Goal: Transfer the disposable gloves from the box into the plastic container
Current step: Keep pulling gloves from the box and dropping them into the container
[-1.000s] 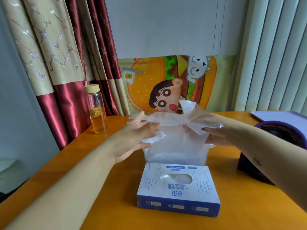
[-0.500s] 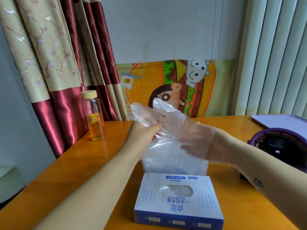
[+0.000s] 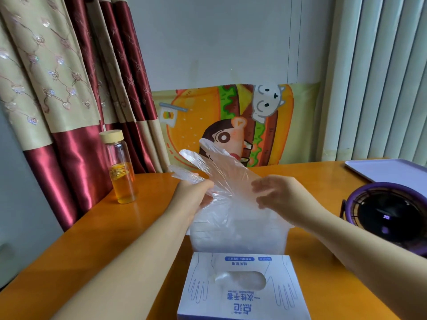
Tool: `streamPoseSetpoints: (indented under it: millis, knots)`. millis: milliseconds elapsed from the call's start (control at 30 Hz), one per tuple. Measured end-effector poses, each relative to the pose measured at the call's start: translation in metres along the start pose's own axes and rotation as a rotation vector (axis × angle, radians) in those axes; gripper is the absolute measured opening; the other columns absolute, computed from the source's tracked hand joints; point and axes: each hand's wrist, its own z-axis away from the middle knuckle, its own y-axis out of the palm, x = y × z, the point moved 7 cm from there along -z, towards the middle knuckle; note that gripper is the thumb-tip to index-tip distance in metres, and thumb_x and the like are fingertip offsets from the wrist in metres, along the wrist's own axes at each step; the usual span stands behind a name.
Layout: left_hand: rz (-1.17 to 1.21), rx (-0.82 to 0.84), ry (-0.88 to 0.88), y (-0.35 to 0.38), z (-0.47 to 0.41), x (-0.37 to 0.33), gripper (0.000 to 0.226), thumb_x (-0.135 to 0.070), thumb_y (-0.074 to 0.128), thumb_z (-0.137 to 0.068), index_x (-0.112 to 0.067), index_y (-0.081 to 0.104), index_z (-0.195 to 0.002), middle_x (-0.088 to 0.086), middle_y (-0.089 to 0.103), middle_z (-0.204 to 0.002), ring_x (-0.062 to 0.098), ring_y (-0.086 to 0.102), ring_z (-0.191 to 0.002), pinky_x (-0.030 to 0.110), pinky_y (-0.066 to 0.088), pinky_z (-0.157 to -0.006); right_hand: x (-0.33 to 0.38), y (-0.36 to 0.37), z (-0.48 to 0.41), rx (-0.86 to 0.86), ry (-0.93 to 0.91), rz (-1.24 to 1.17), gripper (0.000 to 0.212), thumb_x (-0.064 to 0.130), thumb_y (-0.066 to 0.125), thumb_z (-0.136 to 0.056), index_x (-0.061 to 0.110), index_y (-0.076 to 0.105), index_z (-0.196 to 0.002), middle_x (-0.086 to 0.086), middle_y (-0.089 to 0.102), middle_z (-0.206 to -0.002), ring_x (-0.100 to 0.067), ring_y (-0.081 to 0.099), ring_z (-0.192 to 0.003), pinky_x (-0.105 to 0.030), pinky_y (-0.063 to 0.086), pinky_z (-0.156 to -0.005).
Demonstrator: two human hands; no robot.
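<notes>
Bunching a clear thin plastic glove (image 3: 221,167) in curled fingers, the left hand (image 3: 194,196) holds it; blurred fingers of the right hand (image 3: 280,196) touch its edge, grip unclear.

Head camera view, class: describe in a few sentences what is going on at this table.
A person holds a clear disposable glove over the plastic container. The left hand grips its bunched end. The right hand is at its other side, too blurred to tell whether it pinches. Most of the glove is above the container's rim. The glove box sits nearer the camera, with more gloves showing in its opening.
</notes>
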Motion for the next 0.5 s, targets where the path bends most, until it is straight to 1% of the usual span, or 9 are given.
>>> streamPoseSetpoints:
  millis: [33,67,133,233,267,333,367,433,500]
  knots:
    - [0.037,0.001,-0.016,-0.002,-0.003,0.001,0.012,-0.008,0.064,-0.088,-0.012,0.062,-0.099,0.009,0.065,-0.089,0.016,0.061,-0.070,0.023,0.050,-0.050,-0.001,-0.003,-0.010,-0.009,-0.001,0.069,0.038,0.001,0.066,-0.082,0.015,0.064,-0.118,0.004,0.066,-0.111,-0.008,0.063,-0.086,-0.012,0.048,-0.075]
    - [0.074,-0.002,-0.026,-0.005,-0.006,0.000,0.028,-0.009,0.063,-0.089,-0.005,0.059,-0.117,0.009,0.065,-0.091,0.016,0.062,-0.069,0.024,0.050,-0.048,-0.002,-0.005,-0.019,0.003,-0.007,0.145,0.042,0.001,0.064,-0.082,0.016,0.062,-0.121,0.003,0.066,-0.113,-0.009,0.061,-0.089,-0.015,0.047,-0.079]
    - [0.148,-0.078,-0.033,-0.026,-0.019,0.002,0.067,-0.010,0.064,-0.089,-0.010,0.030,-0.147,0.008,0.064,-0.106,0.018,0.067,-0.083,0.029,0.053,-0.057,-0.006,-0.002,-0.036,0.104,-0.022,0.287,0.045,0.002,0.064,-0.082,0.016,0.060,-0.125,0.003,0.066,-0.115,-0.009,0.058,-0.092,-0.016,0.045,-0.082]
    - [0.014,-0.292,0.039,-0.069,-0.034,-0.008,0.091,-0.018,0.068,-0.087,-0.027,0.006,-0.153,0.008,0.040,-0.146,0.025,0.050,-0.124,0.040,0.049,-0.093,-0.012,0.009,-0.052,0.259,-0.043,0.447,0.047,0.005,0.064,-0.082,0.017,0.058,-0.127,0.003,0.065,-0.117,-0.012,0.059,-0.095,-0.017,0.047,-0.080]
    - [-0.067,-0.340,0.121,-0.077,-0.032,-0.017,0.090,-0.018,0.068,-0.087,-0.027,0.007,-0.153,0.007,0.034,-0.150,0.024,0.045,-0.128,0.037,0.043,-0.099,-0.014,0.013,-0.056,0.300,-0.043,0.492,0.047,0.005,0.064,-0.083,0.017,0.058,-0.128,0.003,0.065,-0.117,-0.013,0.060,-0.097,-0.017,0.047,-0.080]
    - [-0.280,-0.351,0.445,-0.073,-0.017,-0.048,0.078,-0.011,0.066,-0.088,-0.023,0.021,-0.150,0.001,0.033,-0.144,0.014,0.044,-0.123,0.025,0.038,-0.096,-0.018,0.023,-0.060,0.383,-0.044,0.579,0.048,0.006,0.065,-0.084,0.016,0.056,-0.130,0.002,0.064,-0.120,-0.016,0.060,-0.102,-0.018,0.047,-0.082]
    - [-0.422,-0.295,0.646,-0.059,-0.006,-0.065,0.067,-0.009,0.065,-0.088,-0.023,0.033,-0.146,-0.004,0.038,-0.136,0.009,0.044,-0.118,0.021,0.037,-0.095,-0.020,0.028,-0.062,0.415,-0.046,0.618,0.048,0.007,0.065,-0.085,0.017,0.055,-0.131,0.001,0.063,-0.122,-0.017,0.059,-0.105,-0.020,0.047,-0.085]
    - [-0.744,0.018,0.875,-0.014,0.013,-0.082,0.048,-0.012,0.062,-0.090,-0.029,0.051,-0.133,-0.013,0.047,-0.123,0.000,0.045,-0.111,0.016,0.037,-0.096,-0.024,0.037,-0.065,0.450,-0.045,0.685,0.049,0.006,0.063,-0.085,0.016,0.053,-0.133,-0.001,0.062,-0.124,-0.019,0.058,-0.108,-0.023,0.048,-0.090]
    - [-1.114,0.422,0.772,0.025,0.010,-0.058,0.039,-0.026,0.062,-0.091,-0.034,0.056,-0.128,-0.016,0.052,-0.126,-0.001,0.046,-0.115,0.020,0.039,-0.101,-0.029,0.044,-0.068,0.477,-0.043,0.754,0.050,0.007,0.062,-0.087,0.016,0.051,-0.134,-0.003,0.060,-0.126,-0.021,0.057,-0.109,-0.026,0.049,-0.093]
